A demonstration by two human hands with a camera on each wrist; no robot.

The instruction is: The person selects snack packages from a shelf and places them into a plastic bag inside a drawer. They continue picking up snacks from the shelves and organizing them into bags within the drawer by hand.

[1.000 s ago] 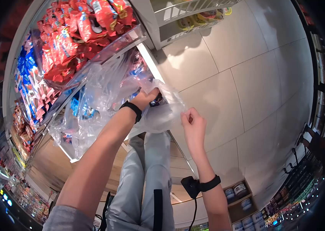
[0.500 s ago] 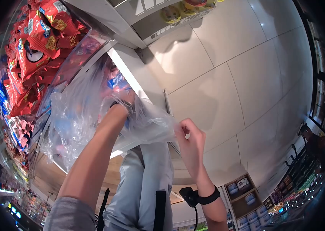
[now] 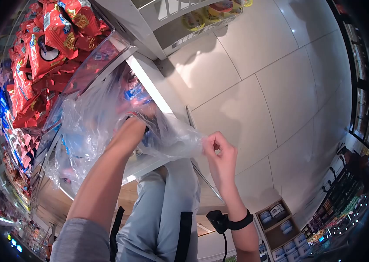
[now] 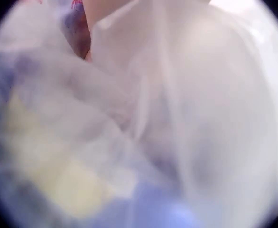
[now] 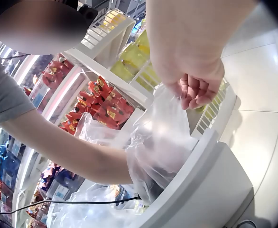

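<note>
A clear plastic bag (image 3: 171, 135) is stretched over an open white drawer (image 3: 149, 83). My right hand (image 3: 220, 150) pinches the bag's edge between curled fingers and thumb, pulling it out past the drawer's side. My left hand (image 3: 147, 112) reaches down inside the bag, seen only dimly through the film; I cannot tell what its fingers hold. Blue and red packets (image 3: 135, 92) lie in the drawer beyond that hand. In the left wrist view, blurred film fills most of the picture, with a pale yellow patch (image 4: 68, 185) behind it.
Above the drawer, red snack packets (image 3: 40, 56) fill a clear-fronted bin, with blue packets (image 3: 3, 100) beside them. A white rack (image 3: 184, 32) holds yellow-lidded goods. Tiled floor (image 3: 245, 113) spreads to the right. A black cable (image 5: 63, 201) crosses below the left arm.
My left hand has gone deeper into the bag, its wrist now behind film. My right hand keeps the bag's edge, slightly lower than before. The view has shifted, bringing the red packets further left.
</note>
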